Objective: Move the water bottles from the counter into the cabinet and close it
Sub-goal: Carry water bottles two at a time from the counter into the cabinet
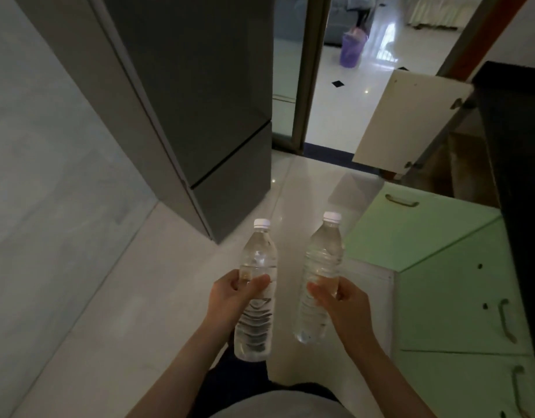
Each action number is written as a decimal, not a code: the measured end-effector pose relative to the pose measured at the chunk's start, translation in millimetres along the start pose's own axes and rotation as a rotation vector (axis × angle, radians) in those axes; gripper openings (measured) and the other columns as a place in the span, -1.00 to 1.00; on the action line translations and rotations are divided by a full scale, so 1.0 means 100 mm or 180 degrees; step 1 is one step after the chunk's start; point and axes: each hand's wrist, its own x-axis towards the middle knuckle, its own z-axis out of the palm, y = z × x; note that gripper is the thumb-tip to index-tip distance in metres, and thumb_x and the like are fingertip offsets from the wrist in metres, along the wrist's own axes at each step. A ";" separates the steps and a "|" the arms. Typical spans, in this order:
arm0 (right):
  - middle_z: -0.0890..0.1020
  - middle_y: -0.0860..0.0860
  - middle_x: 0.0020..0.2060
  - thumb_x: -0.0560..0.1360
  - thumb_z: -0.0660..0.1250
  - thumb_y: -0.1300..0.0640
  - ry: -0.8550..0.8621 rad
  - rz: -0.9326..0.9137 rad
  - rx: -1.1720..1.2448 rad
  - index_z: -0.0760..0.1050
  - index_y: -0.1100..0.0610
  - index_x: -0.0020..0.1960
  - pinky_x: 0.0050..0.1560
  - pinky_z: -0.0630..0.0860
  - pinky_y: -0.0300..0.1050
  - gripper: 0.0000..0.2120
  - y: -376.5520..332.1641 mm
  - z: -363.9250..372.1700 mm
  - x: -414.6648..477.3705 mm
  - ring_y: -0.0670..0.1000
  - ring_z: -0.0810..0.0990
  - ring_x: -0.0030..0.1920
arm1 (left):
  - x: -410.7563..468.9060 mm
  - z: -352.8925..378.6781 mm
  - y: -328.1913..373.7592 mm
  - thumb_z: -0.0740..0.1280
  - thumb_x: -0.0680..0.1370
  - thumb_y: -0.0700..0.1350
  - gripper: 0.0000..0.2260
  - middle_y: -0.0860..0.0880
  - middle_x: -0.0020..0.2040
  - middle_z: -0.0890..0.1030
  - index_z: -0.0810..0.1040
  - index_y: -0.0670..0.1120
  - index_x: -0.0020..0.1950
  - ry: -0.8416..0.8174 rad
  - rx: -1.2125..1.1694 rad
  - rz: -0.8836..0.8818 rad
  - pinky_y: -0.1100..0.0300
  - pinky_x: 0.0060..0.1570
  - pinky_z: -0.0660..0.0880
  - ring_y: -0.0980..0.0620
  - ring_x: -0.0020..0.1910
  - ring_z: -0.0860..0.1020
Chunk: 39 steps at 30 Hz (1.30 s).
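I hold two clear plastic water bottles with white caps upright over the floor. My left hand (234, 292) grips the left water bottle (255, 315) around its middle. My right hand (340, 300) grips the right water bottle (320, 260) around its middle. To the right, under the dark counter (513, 140), a green cabinet door (423, 230) stands swung open towards me. Farther back a cream cabinet door (411, 122) is also open, with the dark inside of the cabinet (459, 167) behind it.
A tall grey refrigerator (206, 110) stands at the left of the passage. Shut green doors with metal handles (504, 319) line the right. A glass doorway leads to a bright room with a purple bin (352, 51). The floor is pale glossy tile (139, 297).
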 end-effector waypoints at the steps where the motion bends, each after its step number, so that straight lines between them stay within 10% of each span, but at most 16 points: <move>1: 0.63 -0.17 -0.49 0.40 0.52 0.26 0.0016 0.0002 0.0014 0.63 0.16 -0.20 -0.41 0.41 -0.47 -0.92 -0.06 0.09 0.19 -0.29 0.54 -0.46 | 0.25 -0.02 0.09 0.52 0.41 -0.03 -0.79 -0.06 -0.22 0.73 0.68 -0.12 -0.05 -0.0040 0.0069 0.0034 0.24 -0.26 0.56 0.01 -0.22 0.70; 16: 0.70 0.16 -0.25 0.35 0.55 0.17 0.1458 0.0269 0.0713 0.64 0.28 -0.12 -0.30 0.53 -0.31 -0.79 -1.21 0.37 2.53 -0.14 0.61 -0.35 | 3.16 0.75 1.99 0.52 0.42 -0.04 -0.81 -0.01 -0.27 0.67 0.64 -0.12 -0.08 -0.1271 0.0987 0.0848 0.39 -0.38 0.47 0.22 -0.36 0.60; 26: 0.72 0.06 -0.30 0.37 0.55 0.22 0.1682 0.0425 0.0898 0.66 0.12 -0.17 -0.34 0.58 -0.27 -0.91 -1.53 -0.45 4.35 -0.08 0.69 -0.30 | 4.43 2.35 3.05 0.48 0.44 -0.01 -0.76 -0.08 -0.14 0.72 0.64 -0.10 0.02 -0.1681 0.0837 0.0469 0.07 -0.12 0.63 -0.01 -0.18 0.70; 39: 0.73 0.00 -0.30 0.39 0.53 0.24 0.2554 0.0494 0.1516 0.66 0.17 -0.09 -0.37 0.51 -0.37 -0.88 -1.73 -1.41 5.82 -0.13 0.69 -0.32 | 5.51 4.19 4.08 0.54 0.38 0.05 -0.77 0.00 -0.19 0.73 0.66 -0.04 -0.07 -0.2433 0.1480 0.0652 0.14 -0.09 0.61 0.03 -0.15 0.69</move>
